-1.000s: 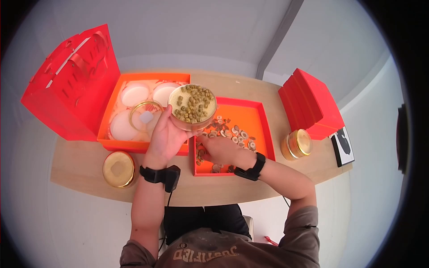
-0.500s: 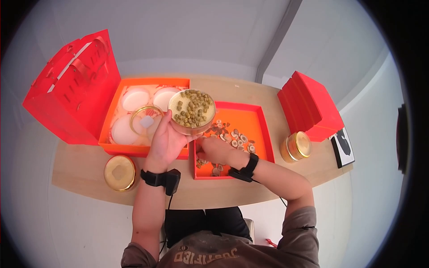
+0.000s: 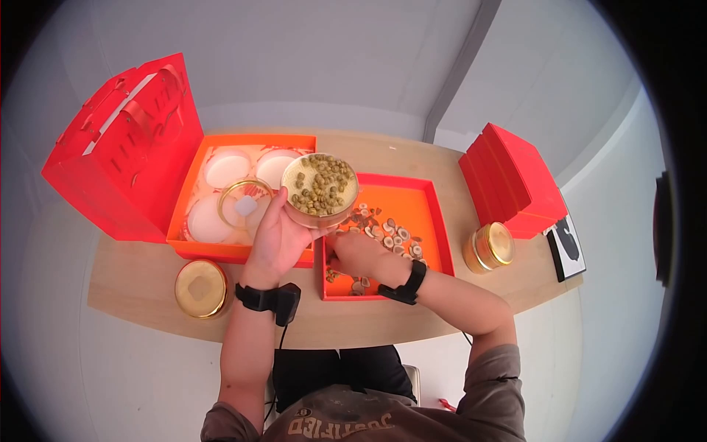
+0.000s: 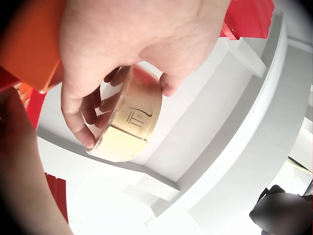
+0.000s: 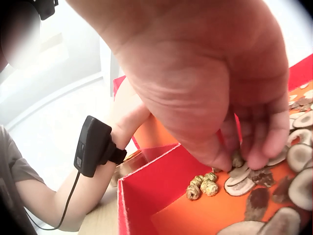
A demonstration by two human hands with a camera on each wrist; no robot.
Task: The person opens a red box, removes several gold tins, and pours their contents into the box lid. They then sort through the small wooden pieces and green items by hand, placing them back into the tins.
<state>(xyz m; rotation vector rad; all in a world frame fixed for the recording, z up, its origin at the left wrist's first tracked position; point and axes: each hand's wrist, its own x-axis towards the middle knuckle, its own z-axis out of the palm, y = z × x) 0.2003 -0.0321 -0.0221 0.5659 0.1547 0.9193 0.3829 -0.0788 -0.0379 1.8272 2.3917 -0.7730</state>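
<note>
My left hand [image 3: 276, 239] holds up a clear round jar [image 4: 134, 115], tilted, its open mouth facing me. On a cream surface in it lie many coiled dried herb balls [image 3: 322, 184]. Below and to its right, my right hand [image 3: 361, 255] reaches into the left side of a shallow orange tray with red walls [image 3: 412, 199]. Thumb and fingertips pinch a small coiled herb ball [image 5: 237, 159] low over the tray floor. Beside them lie a few more coiled balls [image 5: 209, 188] and pale, dark-rimmed dried slices [image 5: 299, 156].
At left, an orange box [image 3: 254, 140] with round white recesses holds a gold-rimmed clear lid [image 3: 247, 206]. A red gift bag [image 3: 129, 155] stands beside it. Gold-lidded jars stand at front left [image 3: 201, 289] and right [image 3: 495, 244], the latter before stacked red boxes [image 3: 508, 177].
My right hand has shifted slightly left in the tray, close to its left wall. The left hand keeps holding the jar nearly still; the whole head view has drifted slightly downward.
</note>
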